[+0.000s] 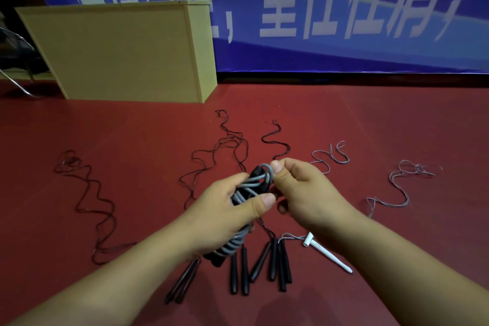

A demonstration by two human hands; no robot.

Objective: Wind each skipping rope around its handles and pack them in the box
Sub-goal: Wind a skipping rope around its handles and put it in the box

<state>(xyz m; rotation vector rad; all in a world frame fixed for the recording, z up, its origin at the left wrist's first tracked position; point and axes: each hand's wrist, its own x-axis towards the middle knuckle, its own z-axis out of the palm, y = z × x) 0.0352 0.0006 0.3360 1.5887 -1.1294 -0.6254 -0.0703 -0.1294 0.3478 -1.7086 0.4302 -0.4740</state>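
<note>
1. Nearest, on the red floor (370,119), several black handles lie side by side: a pair at the left (182,282), a pair in the middle (239,270) and a cluster just right of those (277,259); a white handle (328,253) lies tilted to their right.
2. Above them, the left hand (227,217) has its grip clenched round a bundle of black handles wound with grey rope (246,193), the thumb pressed across the coils; the bundle's lower end (225,251) hangs below the palm.
3. Just beside it, the right hand (304,190) pinches the grey loop (267,171) at the top of the bundle between thumb and forefinger.
4. Farther out, unwound ropes trail away over the floor: a dark one at far left (90,193), tangled dark ones behind the hands (219,148), another dark one (275,140), and two grey ones at the right (330,159) (399,182).
5. Beyond, a pale yellow box (119,53) stands on the floor at upper left, well apart from the ropes.
6. Farthest, a blue banner (344,42) with large white characters backs the scene.
</note>
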